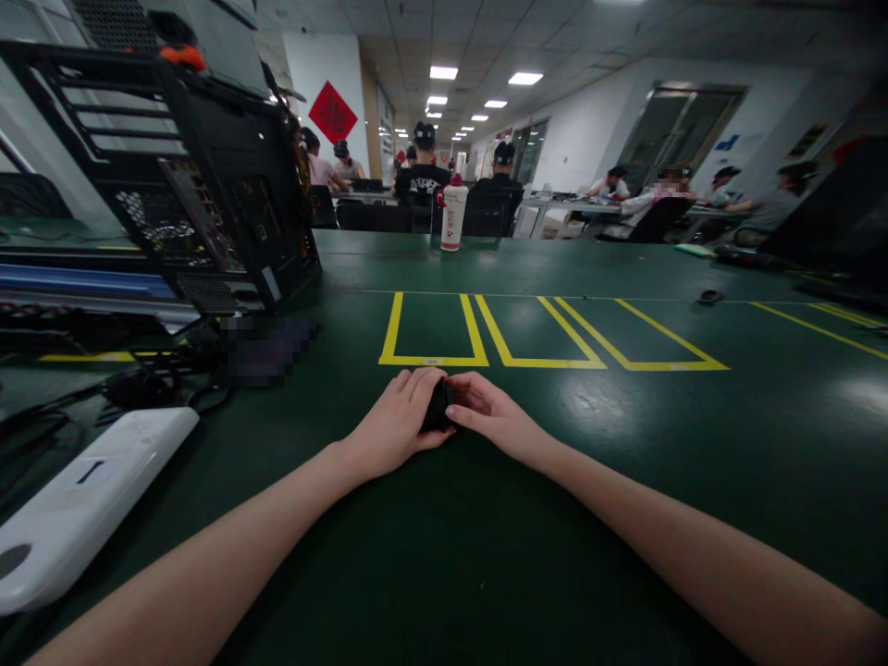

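Observation:
A small black object (437,409) rests at the middle of the green table (444,555), between my two hands. My left hand (397,421) is wrapped round its left side, fingers over the top and thumb below. From the right, my right hand (489,414) closes on the object's edge with thumb and fingers. The fingertips of my right hand are partly hidden behind the object. Just beyond the hands, yellow tape (434,362) marks open-ended boxes on the table.
An open black computer case (208,185) stands at the back left, near cables and a white device (97,499). A white bottle (453,217) with a red lid stands at the far edge. A small black ring-like item (709,297) lies at the right. Several people sit beyond.

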`<control>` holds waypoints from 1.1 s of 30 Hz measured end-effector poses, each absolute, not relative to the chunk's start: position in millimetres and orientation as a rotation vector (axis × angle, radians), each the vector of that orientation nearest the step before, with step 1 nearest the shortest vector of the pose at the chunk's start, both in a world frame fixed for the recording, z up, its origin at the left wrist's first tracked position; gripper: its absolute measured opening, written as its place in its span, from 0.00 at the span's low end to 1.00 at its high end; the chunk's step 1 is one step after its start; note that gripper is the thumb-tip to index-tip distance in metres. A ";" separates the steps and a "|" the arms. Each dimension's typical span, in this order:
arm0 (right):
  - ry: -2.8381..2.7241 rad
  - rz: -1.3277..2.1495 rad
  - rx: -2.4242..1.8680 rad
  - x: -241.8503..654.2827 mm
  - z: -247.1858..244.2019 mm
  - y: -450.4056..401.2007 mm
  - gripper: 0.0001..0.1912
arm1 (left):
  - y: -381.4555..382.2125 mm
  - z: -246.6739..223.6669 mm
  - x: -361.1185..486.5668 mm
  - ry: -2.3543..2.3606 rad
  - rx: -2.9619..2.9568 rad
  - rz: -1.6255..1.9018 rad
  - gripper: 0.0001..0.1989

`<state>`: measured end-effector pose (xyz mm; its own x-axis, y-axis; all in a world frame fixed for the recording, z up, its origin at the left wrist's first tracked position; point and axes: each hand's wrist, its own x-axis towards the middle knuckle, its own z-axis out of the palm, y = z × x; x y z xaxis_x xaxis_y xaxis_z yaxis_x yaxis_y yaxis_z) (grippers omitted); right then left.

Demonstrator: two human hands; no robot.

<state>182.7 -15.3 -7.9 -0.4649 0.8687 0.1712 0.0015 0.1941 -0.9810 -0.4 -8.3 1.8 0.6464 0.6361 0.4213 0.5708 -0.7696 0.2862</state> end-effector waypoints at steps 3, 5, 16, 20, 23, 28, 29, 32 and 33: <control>-1.708 1.384 -0.761 183.7 -7.1 -16.0 0.17 | -7.5 0.1 -1.4 1.021 2.731 0.760 0.29; -1.713 1.378 -0.744 184.0 -6.8 -16.6 0.19 | -7.2 -0.4 -1.7 1.024 2.730 0.763 0.30; -1.654 1.359 -0.838 182.1 -7.6 -15.3 0.15 | -8.3 1.9 -0.4 0.999 2.733 0.788 0.27; -1.695 1.392 -0.792 183.2 -6.6 -15.6 0.17 | -7.8 1.0 -0.4 1.017 2.735 0.775 0.28; -1.716 1.368 -0.762 183.7 -6.1 -17.3 0.18 | -7.8 1.0 -0.7 1.019 2.733 0.769 0.29; -1.668 1.365 -0.803 183.2 -6.9 -18.5 0.13 | -8.4 1.9 -0.7 1.003 2.731 0.786 0.27; -1.662 1.363 -0.803 182.9 -7.3 -18.3 0.12 | -8.5 2.1 -0.5 1.003 2.734 0.788 0.27; -1.652 1.362 -0.808 182.1 -8.0 -17.1 0.14 | -8.8 2.3 0.2 1.008 2.739 0.779 0.27; -1.652 1.360 -0.821 181.9 -8.1 -16.7 0.15 | -8.7 2.2 0.4 1.007 2.737 0.781 0.27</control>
<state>181.9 -16.7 -8.1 -0.4471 0.8744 0.1883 -0.0172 0.2020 -0.9792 0.4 -8.7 2.2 0.6448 0.6340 0.4268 0.5711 -0.7708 0.2823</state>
